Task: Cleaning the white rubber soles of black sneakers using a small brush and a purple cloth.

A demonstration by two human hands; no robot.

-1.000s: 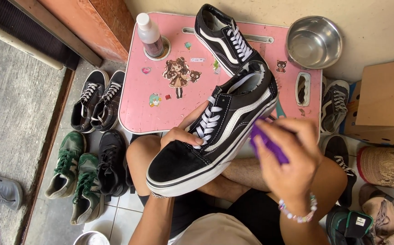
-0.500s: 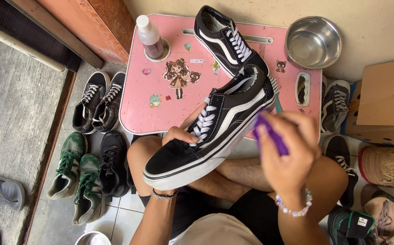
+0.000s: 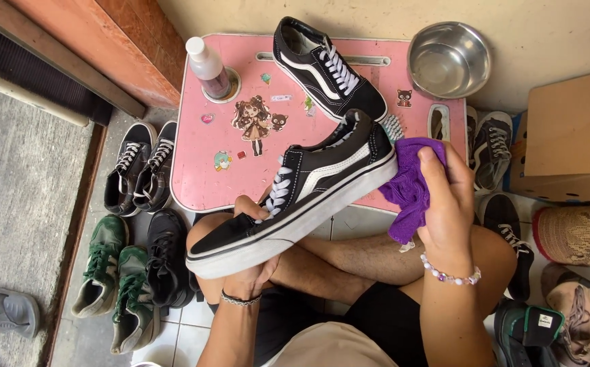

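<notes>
Two hands at work: left hand clasps a black-and-white sneaker from beneath at the toe, held tilted above the lap; right hand grips a purple cloth touching the heel end. Matching sneaker, plastic bottle on pink table; steel bowl beside.

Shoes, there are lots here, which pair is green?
The green pair stands on the floor at lower left, beside a black shoe. Every other shoe in view is black or black and white, including the sneaker in the hands.
</notes>
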